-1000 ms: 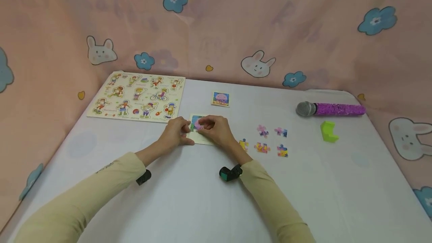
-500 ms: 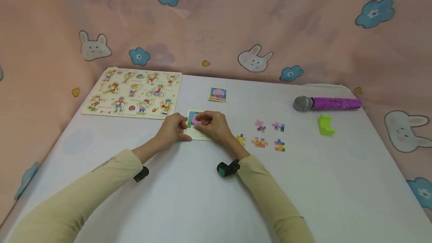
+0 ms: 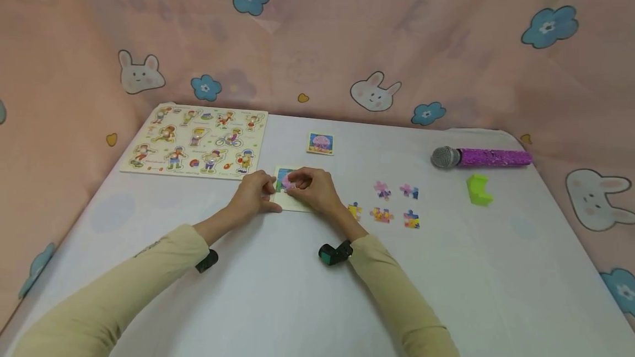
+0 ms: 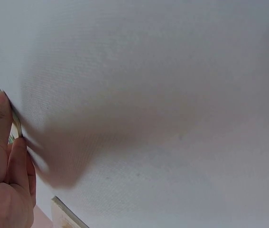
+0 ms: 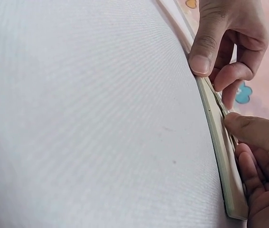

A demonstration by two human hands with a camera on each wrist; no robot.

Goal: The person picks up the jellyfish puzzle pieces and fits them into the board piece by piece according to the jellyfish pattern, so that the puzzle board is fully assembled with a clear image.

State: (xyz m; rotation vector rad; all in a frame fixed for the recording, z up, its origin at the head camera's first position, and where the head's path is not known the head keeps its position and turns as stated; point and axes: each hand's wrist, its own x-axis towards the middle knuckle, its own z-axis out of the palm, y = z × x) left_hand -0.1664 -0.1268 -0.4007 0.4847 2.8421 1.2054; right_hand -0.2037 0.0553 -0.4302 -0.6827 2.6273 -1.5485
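With left grip (image 3: 250,197), pinching puzzle tray (image 3: 292,203) at its left side, on the white surface (image 3: 268,296). With right grip (image 3: 315,189), touching down at the blue-and-pink puzzle section (image 3: 283,179) in the tray; cannot tell about pinching a piece (too hidden in every view). Seeing five loose pieces (image 3: 382,215) right of tray, a picture card (image 3: 320,143) beyond it, a figure board (image 3: 198,146) farther left.

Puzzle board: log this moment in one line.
left hand: holds puzzle board | right hand: touches it | five loose pieces: to the right
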